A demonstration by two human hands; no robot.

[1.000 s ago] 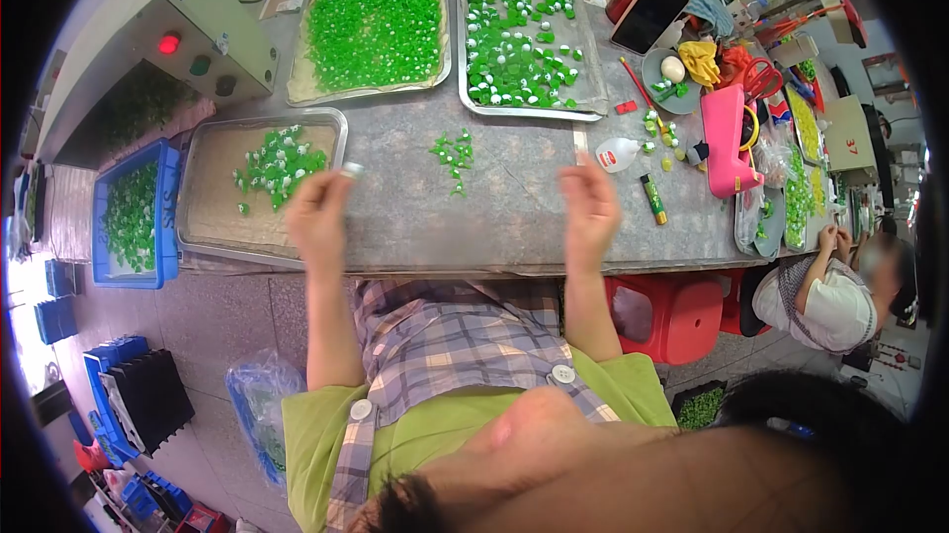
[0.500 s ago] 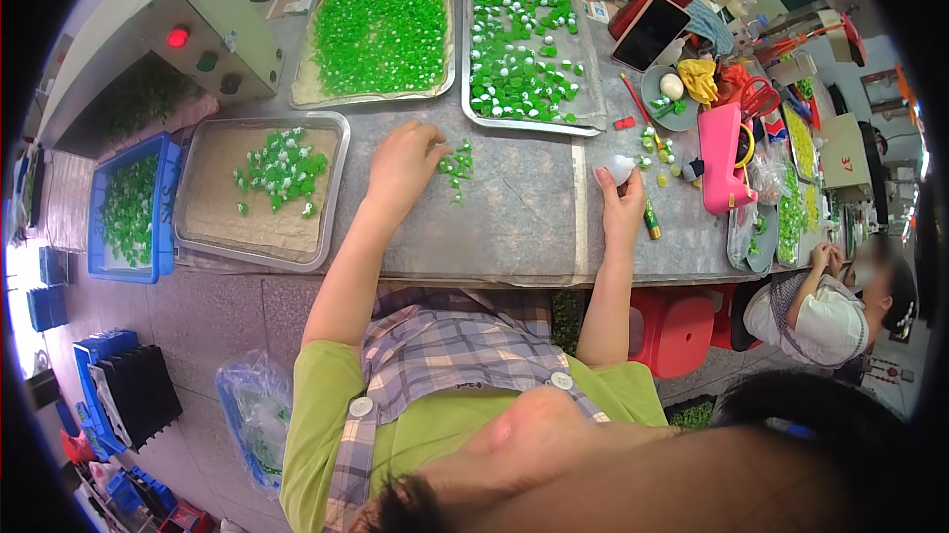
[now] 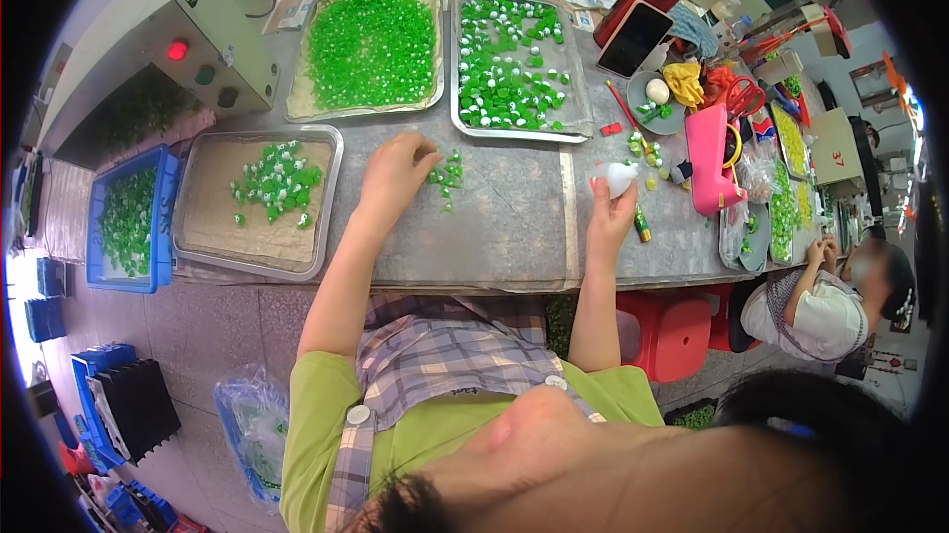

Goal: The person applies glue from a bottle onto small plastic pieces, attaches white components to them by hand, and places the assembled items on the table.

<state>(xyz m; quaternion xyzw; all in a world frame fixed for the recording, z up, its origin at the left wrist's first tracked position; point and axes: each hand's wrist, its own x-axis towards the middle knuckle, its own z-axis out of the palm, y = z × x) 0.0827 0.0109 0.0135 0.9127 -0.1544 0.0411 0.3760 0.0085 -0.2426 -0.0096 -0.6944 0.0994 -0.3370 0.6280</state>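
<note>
My left hand (image 3: 395, 172) is over the left part of the table, with thumb and fingertips drawn together. Whatever lies between them is too small to make out. Just right of those fingertips is a loose cluster of small green pieces (image 3: 448, 175). My right hand (image 3: 610, 222) holds a white rounded bulb (image 3: 619, 178) between thumb and fingers, raised over the table's right side. Left of my left hand, a metal tray (image 3: 331, 199) lined with brown paper carries green pieces with white round parts (image 3: 280, 181).
Behind the hands stand a tray of green pieces (image 3: 371, 44) and a tray of green-and-white pieces (image 3: 509, 63). To the right are a pink tape dispenser (image 3: 707, 157), a phone (image 3: 634, 39) and a grey dish (image 3: 672, 123). A blue basket (image 3: 158, 271) stands left. Another person (image 3: 825, 301) sits far right.
My right hand has turned the white bulb slightly and sits a little lower in view. My left hand stays beside the green pieces, fingertips still together. The whole view has shifted slightly.
</note>
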